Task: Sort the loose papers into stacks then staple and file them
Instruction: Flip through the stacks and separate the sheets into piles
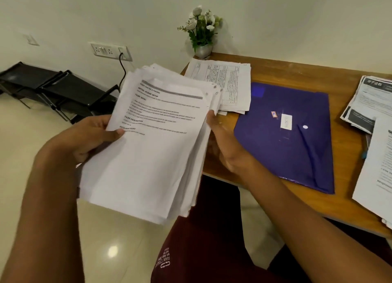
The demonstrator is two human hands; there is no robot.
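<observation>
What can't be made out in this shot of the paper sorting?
Head view:
- Left hand: fingers hidden behind the paper stack, only the thumb shows.
- Right-side papers: cut off by the frame edge.
- Purple folder label: too small to read.

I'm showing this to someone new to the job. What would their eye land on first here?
First, the thick stack of papers held centre-left, the left hand gripping its left edge, the right hand flat against its right edge. Next, the purple folder lying flat on the wooden table at right, with a pot of white flowers at the table's far corner.
</observation>
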